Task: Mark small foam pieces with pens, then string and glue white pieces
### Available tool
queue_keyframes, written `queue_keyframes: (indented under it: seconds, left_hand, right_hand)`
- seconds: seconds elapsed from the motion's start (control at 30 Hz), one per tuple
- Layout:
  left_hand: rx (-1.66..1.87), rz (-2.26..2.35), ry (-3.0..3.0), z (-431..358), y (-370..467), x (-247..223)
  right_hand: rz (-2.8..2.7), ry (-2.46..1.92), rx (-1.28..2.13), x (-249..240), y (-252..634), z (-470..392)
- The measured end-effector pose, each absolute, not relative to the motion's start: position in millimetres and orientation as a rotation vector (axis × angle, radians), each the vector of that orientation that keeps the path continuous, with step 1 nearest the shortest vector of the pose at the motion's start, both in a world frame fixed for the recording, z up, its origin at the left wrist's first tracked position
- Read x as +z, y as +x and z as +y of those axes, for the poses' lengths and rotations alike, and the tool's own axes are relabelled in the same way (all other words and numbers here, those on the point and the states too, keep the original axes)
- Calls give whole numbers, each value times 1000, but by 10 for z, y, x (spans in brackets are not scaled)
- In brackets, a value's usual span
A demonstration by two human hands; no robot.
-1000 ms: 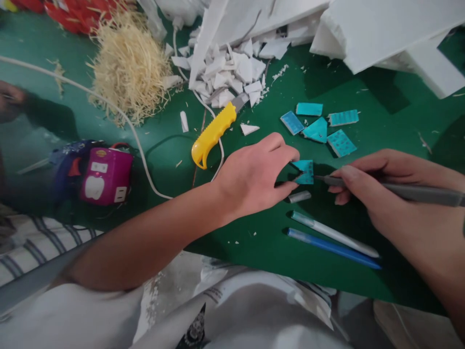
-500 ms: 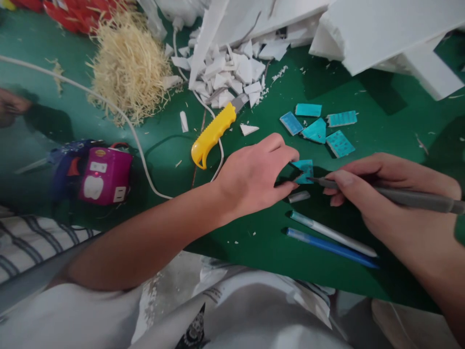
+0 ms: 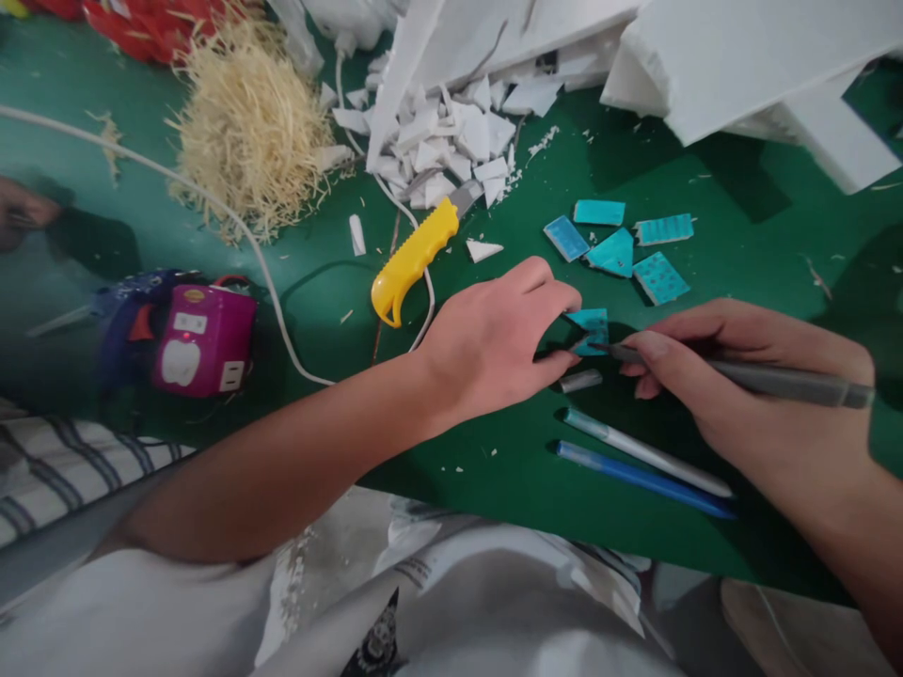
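Holding steady and, we judge, marking by pen

At the left edge we see another person's hand, dim and cut off. Further right, our left hand keeps thumb and forefinger narrowly parted, their tips on a turquoise piece against the green table; they partly hide its left side. Our right hand grips a grey pen, its tip at the piece's lower right. Drawing a pattern seems the step in hand; the next stroke calls for light pressure and a still piece. We cannot make out any fresh line, or whether the tip touches.
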State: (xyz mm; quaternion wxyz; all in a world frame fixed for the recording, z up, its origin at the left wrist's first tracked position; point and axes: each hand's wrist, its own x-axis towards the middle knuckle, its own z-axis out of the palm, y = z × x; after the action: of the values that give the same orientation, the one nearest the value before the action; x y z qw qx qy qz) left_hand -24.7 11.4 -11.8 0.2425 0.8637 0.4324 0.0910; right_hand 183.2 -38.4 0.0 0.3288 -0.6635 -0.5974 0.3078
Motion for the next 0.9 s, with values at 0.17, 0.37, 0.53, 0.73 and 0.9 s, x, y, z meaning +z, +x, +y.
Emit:
queue_keyframes:
  seconds: [0.17,0.37,0.53,0.73,0.9]
  left_hand:
    - [243,1182,2354,118,-240,-122]
    - [246,1173,2361,112,-245,-128]
    - [246,1174,2351,109,-246,-124]
    - [216,1171,2358,121,-247,-109]
    - [195,1105,2382,145,-284,-91]
  right_hand:
    - [-1571,-1669,792,-52,1859,-384]
    - [-1583,-1726,808,-25,1870,-385]
    - [-1583,-1756,792,-2,1846,-393]
    - [-1570,-1705,802,-13,1832,-385]
    - [-1565,-1727,812,5,1854,-383]
